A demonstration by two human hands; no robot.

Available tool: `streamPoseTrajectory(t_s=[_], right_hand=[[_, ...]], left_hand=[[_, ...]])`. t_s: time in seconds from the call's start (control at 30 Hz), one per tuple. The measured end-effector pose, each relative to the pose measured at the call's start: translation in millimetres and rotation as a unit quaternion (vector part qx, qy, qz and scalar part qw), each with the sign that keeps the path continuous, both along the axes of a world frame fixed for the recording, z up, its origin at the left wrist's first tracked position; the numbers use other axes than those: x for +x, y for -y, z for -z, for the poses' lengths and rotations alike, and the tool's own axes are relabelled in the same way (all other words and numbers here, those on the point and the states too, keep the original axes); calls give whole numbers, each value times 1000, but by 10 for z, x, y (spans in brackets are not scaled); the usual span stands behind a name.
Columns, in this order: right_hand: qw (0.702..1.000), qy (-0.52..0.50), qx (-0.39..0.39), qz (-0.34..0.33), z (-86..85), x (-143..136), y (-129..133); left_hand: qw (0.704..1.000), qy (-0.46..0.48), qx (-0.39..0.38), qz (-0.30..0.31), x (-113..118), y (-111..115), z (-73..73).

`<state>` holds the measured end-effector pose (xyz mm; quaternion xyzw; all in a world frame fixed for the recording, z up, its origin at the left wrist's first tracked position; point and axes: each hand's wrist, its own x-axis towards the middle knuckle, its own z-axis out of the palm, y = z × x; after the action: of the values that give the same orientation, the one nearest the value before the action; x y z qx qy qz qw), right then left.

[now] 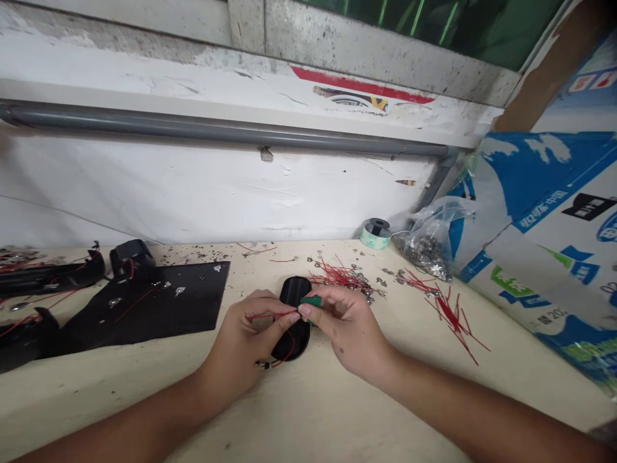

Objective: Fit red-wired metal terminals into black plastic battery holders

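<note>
Between the thumb and fingers of my left hand point(250, 334) a red wire point(267, 316) is pinched. My right hand point(349, 325) is closed on a small green piece point(312, 301) whose kind I cannot make out. The two hands meet over a long black plastic housing point(295, 289) with rounded ends, which lies on the table. A loop of red wire point(292, 347) curves across the housing's near end toward a small dark part point(263, 365) beside my left wrist. My fingertips hide the exact spot where wire and green piece meet.
Red wires with metal tabs point(340, 273) lie heaped behind my hands, with more red wires point(456, 318) at right. A black sheet point(187, 302) and black housings point(130, 259) are on the left. Behind stand a tape roll point(375, 239), a bag of metal parts point(424, 251) and a carton point(544, 244).
</note>
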<state>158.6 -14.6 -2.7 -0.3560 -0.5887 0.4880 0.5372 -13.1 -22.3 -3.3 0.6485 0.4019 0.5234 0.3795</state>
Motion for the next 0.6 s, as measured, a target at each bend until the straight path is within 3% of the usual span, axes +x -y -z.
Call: streamPoseTrajectory(t_s=[0.3,0.6], right_hand=[[998,9,-5,68,67,-31,99],[999,13,-15,37,101,-37,8]], left_hand=[[1000,-10,19,-4,7,-16,19],[1000,3,12,-20,32,-4,-9]])
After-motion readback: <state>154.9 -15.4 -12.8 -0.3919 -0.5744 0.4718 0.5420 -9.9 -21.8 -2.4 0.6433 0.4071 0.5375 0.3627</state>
